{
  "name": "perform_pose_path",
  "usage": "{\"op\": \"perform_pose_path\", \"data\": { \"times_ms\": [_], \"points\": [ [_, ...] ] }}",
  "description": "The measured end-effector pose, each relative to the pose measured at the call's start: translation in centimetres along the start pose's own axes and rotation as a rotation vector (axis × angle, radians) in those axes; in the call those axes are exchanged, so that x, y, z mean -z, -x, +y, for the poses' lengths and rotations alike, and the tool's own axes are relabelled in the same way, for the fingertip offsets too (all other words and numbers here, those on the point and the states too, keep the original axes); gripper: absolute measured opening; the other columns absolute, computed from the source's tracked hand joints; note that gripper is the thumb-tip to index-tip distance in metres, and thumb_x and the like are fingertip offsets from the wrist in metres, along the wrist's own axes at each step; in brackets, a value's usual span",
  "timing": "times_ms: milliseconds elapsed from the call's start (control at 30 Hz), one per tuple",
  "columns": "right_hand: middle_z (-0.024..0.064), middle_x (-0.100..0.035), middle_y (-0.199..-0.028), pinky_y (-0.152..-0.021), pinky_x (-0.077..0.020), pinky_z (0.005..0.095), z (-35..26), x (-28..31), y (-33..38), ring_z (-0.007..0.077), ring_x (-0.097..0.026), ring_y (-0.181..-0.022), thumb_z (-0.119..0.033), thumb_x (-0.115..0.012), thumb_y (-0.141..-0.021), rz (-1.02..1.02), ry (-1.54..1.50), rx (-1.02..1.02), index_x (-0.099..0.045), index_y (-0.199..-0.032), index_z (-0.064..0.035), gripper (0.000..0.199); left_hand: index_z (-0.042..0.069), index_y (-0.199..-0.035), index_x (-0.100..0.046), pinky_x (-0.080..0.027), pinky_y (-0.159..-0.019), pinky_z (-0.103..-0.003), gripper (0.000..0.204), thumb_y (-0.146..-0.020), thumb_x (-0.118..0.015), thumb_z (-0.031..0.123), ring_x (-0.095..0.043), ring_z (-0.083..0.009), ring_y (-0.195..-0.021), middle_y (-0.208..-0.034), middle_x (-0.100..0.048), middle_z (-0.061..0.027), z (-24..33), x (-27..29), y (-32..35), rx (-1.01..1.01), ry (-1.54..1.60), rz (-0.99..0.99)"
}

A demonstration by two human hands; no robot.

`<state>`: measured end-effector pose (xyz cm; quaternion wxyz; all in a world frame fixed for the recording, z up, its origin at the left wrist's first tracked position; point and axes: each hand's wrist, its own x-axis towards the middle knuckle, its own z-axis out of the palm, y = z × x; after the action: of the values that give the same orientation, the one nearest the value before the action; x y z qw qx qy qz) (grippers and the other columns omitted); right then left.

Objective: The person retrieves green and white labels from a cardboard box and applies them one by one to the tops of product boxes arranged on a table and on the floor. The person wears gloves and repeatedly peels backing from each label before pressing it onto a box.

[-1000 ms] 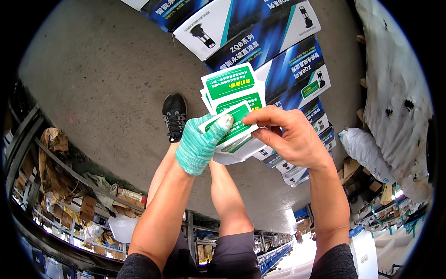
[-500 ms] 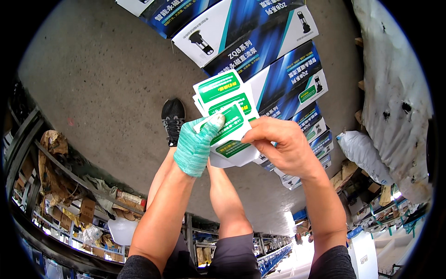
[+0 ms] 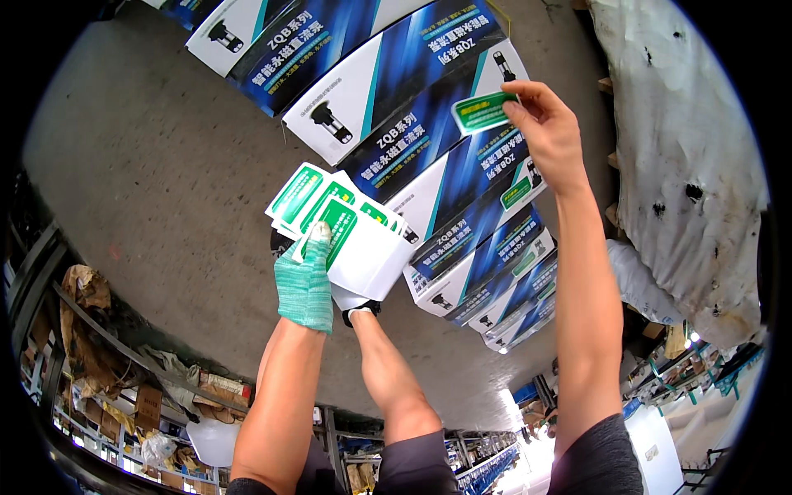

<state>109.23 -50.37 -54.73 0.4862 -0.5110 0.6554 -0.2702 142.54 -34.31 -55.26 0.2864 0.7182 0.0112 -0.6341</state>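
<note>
1. The left hand (image 3: 305, 285) wears a green knitted glove and holds a fanned stack of stickers (image 3: 340, 231), green and white labels on white backing sheets. Its grip is closed on the stack: the thumb lies across the front of the top sheet and the other fingers are hidden behind it.
2. The stack rises up and to the right out of that grip, so most of the sheets stand above the glove, with the green labels at the upper left.
3. The right hand (image 3: 549, 132) is bare and stretched far up and to the right, well apart from the left hand. Its grip is narrow, fingertips pinched on one edge of a single green label (image 3: 483, 111).
4. That label sticks out to the left of the fingertips, over the face of a blue and white carton (image 3: 429, 91). Whether it touches the carton I cannot tell.
5. More blue and white cartons (image 3: 487, 264) are stacked in a row beneath it; several carry a small green label already.
6. The cartons stand on a grey concrete floor (image 3: 148, 173).
7. A white sack (image 3: 676, 148), stained, lies to the right of the cartons.
</note>
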Motion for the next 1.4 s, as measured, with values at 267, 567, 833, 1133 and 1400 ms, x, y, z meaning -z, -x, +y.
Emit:
{"op": "perform_pose_path", "data": {
  "times_ms": [267, 567, 833, 1133, 1400],
  "points": [
    [-0.0003, -0.07, -0.107, -0.09, -0.0496, 0.0246, 7.5, 2.4, -6.5, 0.0071, -0.061, -0.095, -0.008, -0.067, -0.099, -0.124, 0.225, -0.051, -0.071, -0.121, -0.0032, 0.023, 0.004, -0.127, -0.069, -0.056, -0.092, -0.032, 0.032, -0.099, -0.073, 0.018, -0.069, -0.0164, -0.103, -0.118, -0.074, -0.0081, 1.9, -1.2, 0.4, 0.07, 0.042, -0.086],
    [0.0066, -0.068, -0.115, -0.089, -0.0533, 0.0302, 9.1, 0.1, -6.6, 0.0213, -0.066, -0.097, -0.012, -0.075, -0.092, 0.051, 0.614, 0.238, -0.067, -0.131, -0.0113, 0.04, 0.003, -0.117, -0.075, -0.056, -0.088, -0.034, 0.032, -0.097, -0.077, 0.028, -0.07, -0.0166, -0.098, -0.11, -0.076, -0.0074, 0.8, -1.5, 0.0, -0.028, 0.054, -0.102],
    [0.0147, -0.074, -0.113, -0.084, -0.063, 0.0318, 8.2, 0.7, -6.2, 0.0228, -0.076, -0.096, -0.012, -0.063, -0.102, 0.111, -0.151, -0.24, -0.064, -0.124, 0.0054, 0.028, 0.005, -0.125, -0.068, -0.057, -0.089, -0.029, 0.03, -0.098, -0.074, 0.016, -0.068, -0.0136, -0.099, -0.114, -0.073, -0.0058, 2.0, -1.5, 0.5, 0.087, 0.025, -0.114],
    [0.0205, -0.073, -0.118, -0.089, -0.064, 0.0331, 10.5, 0.6, -7.9, 0.033, -0.071, -0.117, -0.004, -0.056, -0.099, 0.049, -0.89, -0.456, -0.063, -0.123, 0.0062, 0.026, 0.003, -0.114, -0.076, -0.055, -0.088, -0.033, 0.039, -0.094, -0.079, 0.037, -0.071, -0.0164, -0.097, -0.108, -0.077, -0.0082, 1.5, -1.0, 0.4, -0.073, 0.012, -0.163],
    [0.007, -0.07, -0.098, -0.08, -0.0557, 0.0298, -0.1, -3.4, -3.3, 0.017, -0.068, -0.089, -0.013, -0.066, -0.1, 0.153, -0.45, -0.204, -0.066, -0.117, -0.0029, 0.02, -0.002, -0.117, -0.075, -0.053, -0.087, -0.028, 0.039, -0.099, -0.076, 0.031, -0.066, -0.0101, -0.096, -0.111, -0.075, -0.0059, 4.8, -1.4, 3.0, -0.067, -0.058, -0.217]
  ]
}}
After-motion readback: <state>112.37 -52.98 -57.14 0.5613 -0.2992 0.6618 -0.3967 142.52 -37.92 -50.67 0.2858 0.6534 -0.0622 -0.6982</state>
